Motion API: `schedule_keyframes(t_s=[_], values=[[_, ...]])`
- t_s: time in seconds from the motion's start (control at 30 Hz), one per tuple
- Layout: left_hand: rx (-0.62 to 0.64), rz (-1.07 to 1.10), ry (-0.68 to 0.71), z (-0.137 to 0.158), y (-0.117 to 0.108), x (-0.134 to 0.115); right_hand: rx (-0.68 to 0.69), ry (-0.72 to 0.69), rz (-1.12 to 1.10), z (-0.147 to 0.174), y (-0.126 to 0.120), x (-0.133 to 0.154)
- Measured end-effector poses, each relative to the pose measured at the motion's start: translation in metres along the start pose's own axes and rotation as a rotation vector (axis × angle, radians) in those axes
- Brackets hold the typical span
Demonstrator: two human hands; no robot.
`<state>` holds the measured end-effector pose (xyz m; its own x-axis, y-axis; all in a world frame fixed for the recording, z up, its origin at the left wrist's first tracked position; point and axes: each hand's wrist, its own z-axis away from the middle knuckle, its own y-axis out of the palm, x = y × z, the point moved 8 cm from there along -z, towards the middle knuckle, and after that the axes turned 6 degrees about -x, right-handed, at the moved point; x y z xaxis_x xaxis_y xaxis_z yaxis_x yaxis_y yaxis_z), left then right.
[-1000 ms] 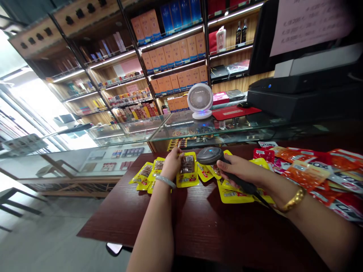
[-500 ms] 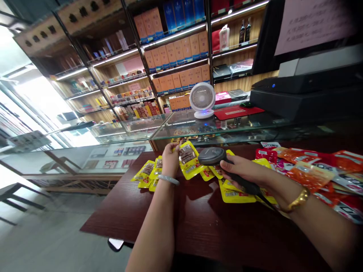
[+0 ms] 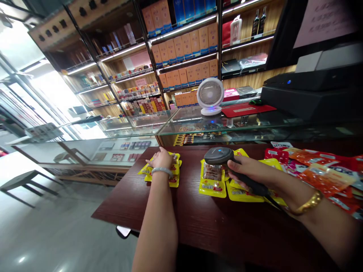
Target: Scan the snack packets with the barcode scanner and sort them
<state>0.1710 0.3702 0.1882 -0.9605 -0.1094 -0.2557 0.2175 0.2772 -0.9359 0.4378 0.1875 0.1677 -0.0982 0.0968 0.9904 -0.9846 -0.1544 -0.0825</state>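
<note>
My left hand (image 3: pixel 161 158) lies over a small pile of yellow snack packets (image 3: pixel 172 178) on the left of the dark table, its fingers spread out on top of them. My right hand (image 3: pixel 245 170) grips a black handheld barcode scanner (image 3: pixel 218 155) by its handle, head pointing left. Just below the scanner head rests a yellow packet (image 3: pixel 212 185) with a clear window and brown food inside. More yellow packets (image 3: pixel 245 194) lie under my right hand, partly hidden by it and the scanner.
Red and orange packets (image 3: pixel 317 173) are heaped on the right of the dark wooden table (image 3: pixel 195 223). Behind it stands a glass counter (image 3: pixel 181 126) with a white fan (image 3: pixel 210 96) and a red mat (image 3: pixel 246 109). A stool (image 3: pixel 19 179) stands at far left.
My left hand has moved left, away from the scanner, to the left pile; the packet it held up is no longer raised. The scanner stays in my right hand, nearly still.
</note>
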Motion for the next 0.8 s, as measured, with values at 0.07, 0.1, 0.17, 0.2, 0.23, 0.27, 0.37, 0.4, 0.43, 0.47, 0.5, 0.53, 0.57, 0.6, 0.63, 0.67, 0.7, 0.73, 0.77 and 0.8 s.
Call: schedule_keyframes(t_s=[0.07,0.1,0.17,0.2,0.23,0.27,0.37,0.4,0.43,0.47,0.5,0.53,0.57,0.6,0.63,0.67,0.7,0.73,0.77,0.8], values=[[0.005,-0.039,0.006,0.0,0.005,0.0,0.011,0.003,0.0,0.0,0.002,-0.001],[-0.018,-0.053,0.032,0.001,0.006,-0.003,0.014,0.008,-0.002,0.0,0.002,-0.002],[-0.052,-0.082,0.092,0.005,0.005,-0.01,0.021,0.016,-0.009,0.0,0.003,-0.003],[-0.043,-0.099,0.115,0.007,0.006,-0.013,0.023,0.015,-0.011,0.0,0.003,-0.003],[-0.015,-0.119,0.136,0.008,0.008,-0.015,0.024,0.013,-0.01,0.0,0.003,-0.003],[0.019,-0.141,0.157,0.009,0.01,-0.017,0.023,0.01,-0.005,-0.001,0.003,-0.002],[0.094,-0.197,0.238,0.013,0.016,-0.023,0.01,0.0,0.011,-0.001,0.002,0.0],[0.119,-0.209,0.265,0.014,0.019,-0.026,0.01,0.001,0.01,0.0,0.002,0.0],[0.142,-0.216,0.289,0.016,0.021,-0.029,0.012,0.001,0.007,0.0,0.002,0.001],[0.158,-0.213,0.314,0.017,0.024,-0.032,0.015,0.001,0.003,0.0,0.003,0.001],[0.16,-0.198,0.343,0.018,0.025,-0.036,0.018,0.003,0.0,0.0,0.003,0.001],[0.147,-0.17,0.373,0.02,0.025,-0.041,0.021,0.004,0.0,0.0,0.004,0.001],[0.125,-0.127,0.395,0.021,0.024,-0.046,0.022,0.006,0.004,0.0,0.004,0.001],[0.102,-0.069,0.406,0.021,0.023,-0.05,0.021,0.005,0.011,0.0,0.004,0.001],[0.087,-0.002,0.406,0.022,0.022,-0.053,0.019,0.003,0.017,0.0,0.004,0.001],[0.088,0.071,0.399,0.022,0.022,-0.055,0.014,0.003,0.025,0.0,0.003,0.001],[0.099,0.143,0.39,0.022,0.023,-0.057,0.006,0.004,0.029,0.0,0.002,0.001],[0.11,0.208,0.387,0.022,0.024,-0.058,-0.006,0.009,0.029,-0.001,0.001,0.0],[0.113,0.262,0.39,0.022,0.025,-0.059,-0.021,0.016,0.023,-0.001,-0.001,0.0],[0.103,0.298,0.39,0.021,0.025,-0.06,-0.036,0.027,0.014,-0.002,-0.003,-0.001]])
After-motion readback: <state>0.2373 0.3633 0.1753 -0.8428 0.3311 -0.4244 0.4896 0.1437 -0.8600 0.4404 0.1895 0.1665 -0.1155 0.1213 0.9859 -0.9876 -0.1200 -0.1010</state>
